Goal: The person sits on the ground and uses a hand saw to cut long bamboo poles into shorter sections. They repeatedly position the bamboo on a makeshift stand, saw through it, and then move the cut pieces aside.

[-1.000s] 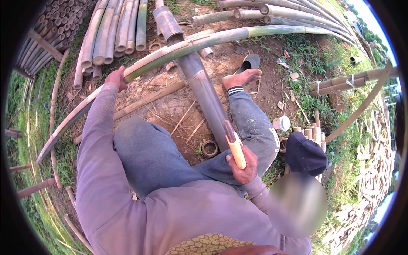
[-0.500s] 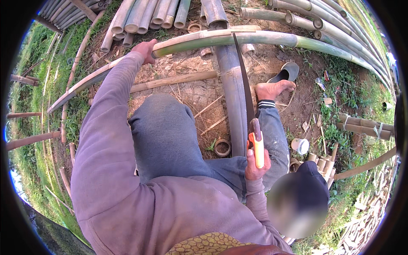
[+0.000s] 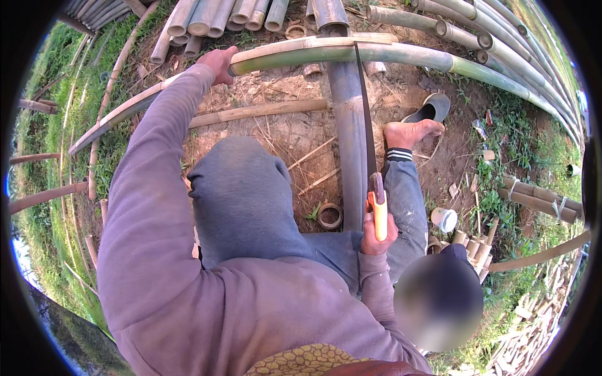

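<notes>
My left hand [image 3: 221, 64] is closed around a long bamboo pole at the upper left, by the end of its greenish part. This green bamboo pole [image 3: 414, 55] runs across in front of me and rests over a thick grey bamboo trunk [image 3: 349, 113]. Along its top lies a pale split bamboo strip [image 3: 301, 45]. My right hand [image 3: 379, 237] grips the orange handle of a handsaw [image 3: 369, 128]. The dark blade points away from me, above the trunk, with its tip at the strip and green pole. Whether the teeth sit in a cut, I cannot tell.
Bamboo poles [image 3: 200, 22] are stacked at the far left, others [image 3: 464, 34] at the far right. A slipper [image 3: 433, 108] lies by my bare foot. A white tub [image 3: 444, 219] and cut bamboo pieces [image 3: 480, 250] stand right. A dark cap [image 3: 448, 276] shows close by my right arm.
The view has shifted slightly, so the far bamboo sits a little higher and more to the right. Both hands keep their grips, and the saw tip stays at the strip.
</notes>
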Demonstrator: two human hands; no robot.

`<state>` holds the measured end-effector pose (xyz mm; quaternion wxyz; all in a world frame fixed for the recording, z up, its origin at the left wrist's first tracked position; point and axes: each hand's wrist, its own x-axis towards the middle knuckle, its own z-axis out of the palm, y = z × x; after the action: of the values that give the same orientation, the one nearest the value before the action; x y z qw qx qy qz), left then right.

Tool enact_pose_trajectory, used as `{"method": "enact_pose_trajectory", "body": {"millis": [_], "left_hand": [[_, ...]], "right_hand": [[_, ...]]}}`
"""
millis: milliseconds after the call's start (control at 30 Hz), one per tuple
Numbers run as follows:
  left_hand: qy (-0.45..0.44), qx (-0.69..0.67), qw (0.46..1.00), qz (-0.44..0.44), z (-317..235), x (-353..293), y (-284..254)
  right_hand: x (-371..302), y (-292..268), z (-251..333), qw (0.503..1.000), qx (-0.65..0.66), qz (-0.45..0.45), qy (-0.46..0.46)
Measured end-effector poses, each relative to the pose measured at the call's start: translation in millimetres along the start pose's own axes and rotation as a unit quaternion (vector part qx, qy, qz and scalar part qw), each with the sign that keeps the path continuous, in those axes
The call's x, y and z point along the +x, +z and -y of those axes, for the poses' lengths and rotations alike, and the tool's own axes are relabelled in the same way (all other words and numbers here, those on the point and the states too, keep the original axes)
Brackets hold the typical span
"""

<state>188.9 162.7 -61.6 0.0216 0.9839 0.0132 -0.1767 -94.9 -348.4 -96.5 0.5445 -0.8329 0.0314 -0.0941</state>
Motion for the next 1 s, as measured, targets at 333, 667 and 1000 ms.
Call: {"method": "enact_pose_trajectory", "body": {"millis": [333,667,1000], "left_hand": [[0.017,0.003,1.0,-0.011,9.7,7.4,7.4],[0.011,0.016,1.0,-0.013,8.5,5.6,2.3],[-0.034,0.017,0.999,0.024,-9.5,-0.8,-5.2]], "right_hand": [[-0.8,9.3,-27.5,0.999,0.02,-0.029,-0.007],[-1.3,10.6,-26.3,0.999,0.031,-0.021,0.003],[-25.7,-10.5,-8.7,0.999,0.032,-0.021,-0.001]]}}
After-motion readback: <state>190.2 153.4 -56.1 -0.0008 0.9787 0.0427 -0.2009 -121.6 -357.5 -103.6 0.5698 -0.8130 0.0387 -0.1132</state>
